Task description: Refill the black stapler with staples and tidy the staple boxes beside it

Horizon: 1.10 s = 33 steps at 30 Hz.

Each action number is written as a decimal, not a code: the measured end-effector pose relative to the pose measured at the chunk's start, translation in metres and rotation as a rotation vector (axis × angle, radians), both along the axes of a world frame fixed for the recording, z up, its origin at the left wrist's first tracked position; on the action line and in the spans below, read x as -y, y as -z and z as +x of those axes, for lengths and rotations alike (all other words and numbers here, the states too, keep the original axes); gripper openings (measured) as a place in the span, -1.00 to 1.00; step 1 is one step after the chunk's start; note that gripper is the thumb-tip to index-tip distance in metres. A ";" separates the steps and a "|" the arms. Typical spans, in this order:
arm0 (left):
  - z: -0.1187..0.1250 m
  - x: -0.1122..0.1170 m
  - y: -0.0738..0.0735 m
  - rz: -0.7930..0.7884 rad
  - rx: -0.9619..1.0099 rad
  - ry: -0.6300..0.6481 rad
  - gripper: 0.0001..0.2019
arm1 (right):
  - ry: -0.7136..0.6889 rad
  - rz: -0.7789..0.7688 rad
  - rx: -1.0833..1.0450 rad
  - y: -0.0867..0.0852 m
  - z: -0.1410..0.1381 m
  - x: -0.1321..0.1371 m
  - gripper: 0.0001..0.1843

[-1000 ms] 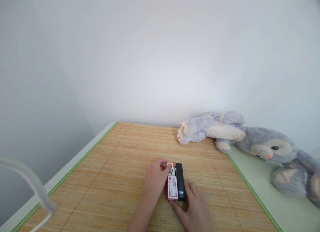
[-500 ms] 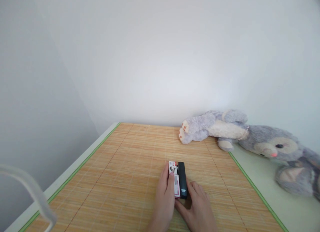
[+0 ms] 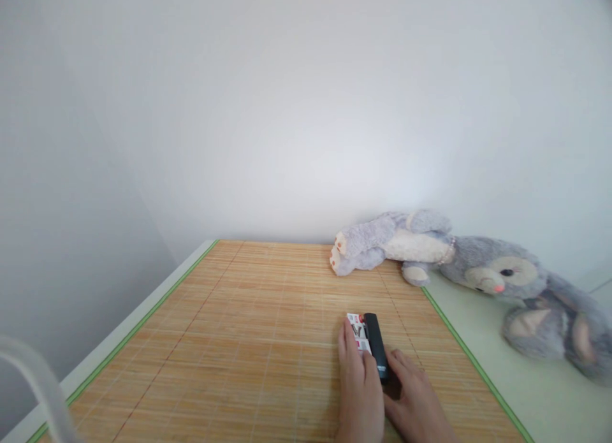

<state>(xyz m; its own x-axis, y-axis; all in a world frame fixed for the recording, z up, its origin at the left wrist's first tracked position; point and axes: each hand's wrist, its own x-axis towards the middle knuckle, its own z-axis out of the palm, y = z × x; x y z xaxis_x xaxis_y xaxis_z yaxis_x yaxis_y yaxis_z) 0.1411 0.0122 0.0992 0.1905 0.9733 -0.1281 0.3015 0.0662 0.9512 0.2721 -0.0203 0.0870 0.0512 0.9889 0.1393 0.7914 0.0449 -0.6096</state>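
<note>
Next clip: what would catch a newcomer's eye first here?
A large grey plush rabbit lies on its side at the right, against the white wall. Near the front of the woven bamboo mat, the left hand and right hand flank a small red-and-white box with a black stapler.

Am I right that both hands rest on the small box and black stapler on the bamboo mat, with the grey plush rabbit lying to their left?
Not quite. In the head view the plush rabbit lies to the right, not the left. The left hand and right hand do rest on the small box and black stapler on the bamboo mat.
</note>
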 end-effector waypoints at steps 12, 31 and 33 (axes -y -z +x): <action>0.056 0.001 -0.004 -0.010 0.138 0.095 -0.34 | 0.101 0.016 0.080 -0.005 0.075 0.014 -0.43; -0.014 -0.019 -0.014 0.458 -0.252 0.419 -0.32 | 0.077 0.000 0.088 -0.003 0.081 0.015 -0.56; -0.015 -0.020 -0.016 0.459 -0.244 0.422 -0.32 | 0.079 -0.003 0.084 -0.004 0.081 0.015 -0.55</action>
